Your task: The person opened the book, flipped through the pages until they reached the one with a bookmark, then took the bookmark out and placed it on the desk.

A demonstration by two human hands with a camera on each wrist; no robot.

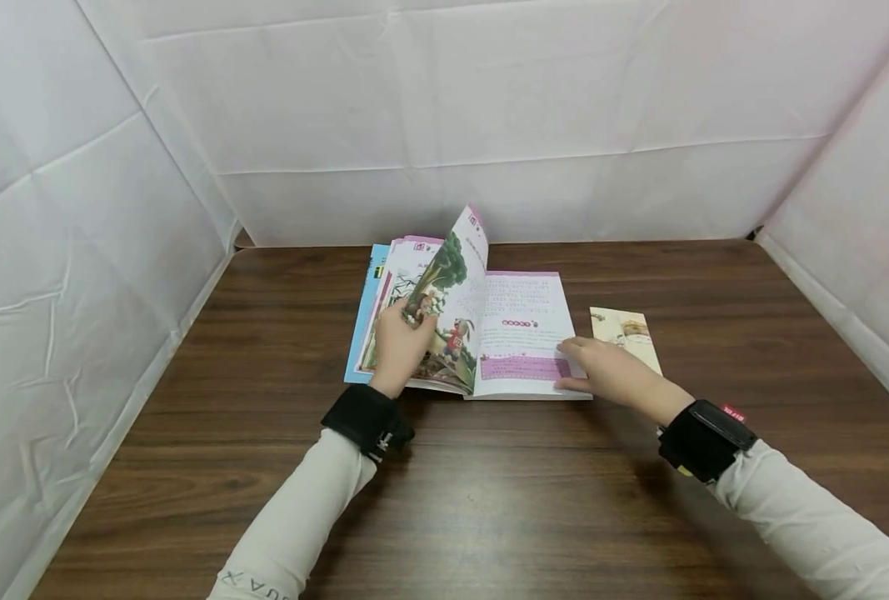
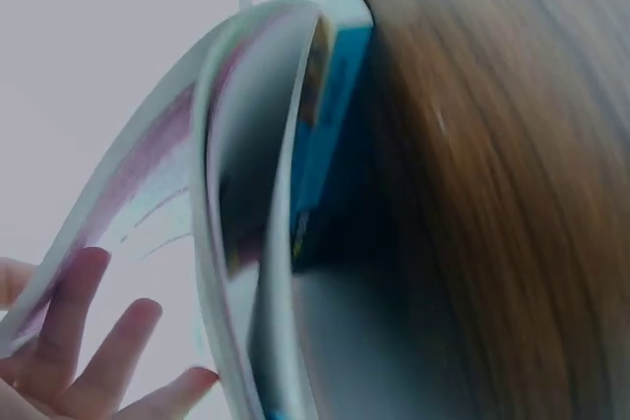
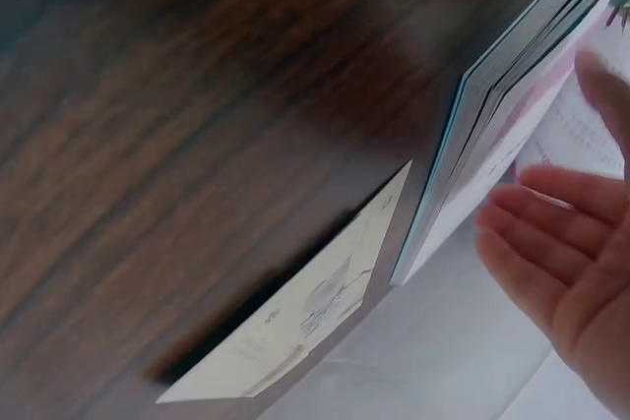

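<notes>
1. Book lies open on the wooden table, toward the far middle, near the white backdrop.
2. Left hand is on the left half of the book. Fingers are curled lightly against a raised page; the page stands up, bowed, with a picture of a tree and cartoon figures facing the person.
3. Left wrist view: fingers spread and mostly straight against the underside of the curved pages. Blue cover sits flat on the table beneath. Can't tell whether the thumb pinches the page.
4. Right hand rests flat on the lower right corner of the right-hand page, fingers extended, holding nothing.
5. Right wrist view: palm open, fingers loose and close to the page edge.
6. Card lies flat on the table just right of the book, partly covered by the right hand; also seen at beside the book edge.
</notes>
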